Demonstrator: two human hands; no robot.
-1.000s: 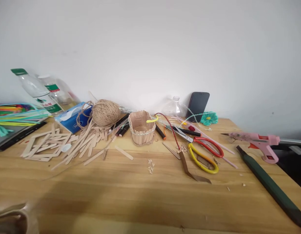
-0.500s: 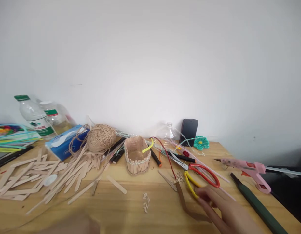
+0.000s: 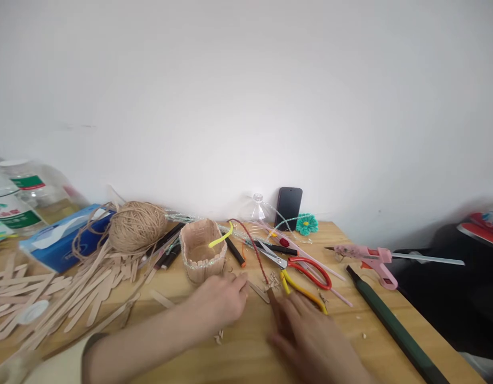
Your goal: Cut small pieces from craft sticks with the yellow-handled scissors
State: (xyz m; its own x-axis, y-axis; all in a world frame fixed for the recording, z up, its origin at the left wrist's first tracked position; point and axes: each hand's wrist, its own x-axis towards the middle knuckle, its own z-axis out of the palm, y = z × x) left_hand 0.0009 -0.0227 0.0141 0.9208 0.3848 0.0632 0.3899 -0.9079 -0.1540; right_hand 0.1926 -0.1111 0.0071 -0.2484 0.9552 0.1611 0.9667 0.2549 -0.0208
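In the lower middle of the frame, the two hands lie low over the wooden desk (image 3: pixel 234 360). The left hand (image 3: pixel 225 298), reaching in from the lower left, has its fingers curled inward just in front of the small stick basket (image 3: pixel 204 271); whether it pinches anything cannot be told. The right hand (image 3: pixel 306 330), blurred, spreads over the brown strip (image 3: pixel 273 300), next to the yellow handle of the scissors (image 3: pixel 285 263); a firm grasp cannot be made out.

The basket stands upright left of centre, a yellow piece (image 3: pixel 221 238) across its rim. A dark red fuzzy stem (image 3: pixel 257 252) runs down to the strip's top end. At the left of the frame lie a ball of twine (image 3: pixel 137 228), a blue packet (image 3: pixel 70 248) and scattered wooden sticks (image 3: pixel 86 290). Right of centre, a phone (image 3: pixel 288 208) leans beside a teal flower (image 3: pixel 307 224); farther right are a pink glue gun (image 3: pixel 380 256) and a dark green tool (image 3: pixel 394 324).
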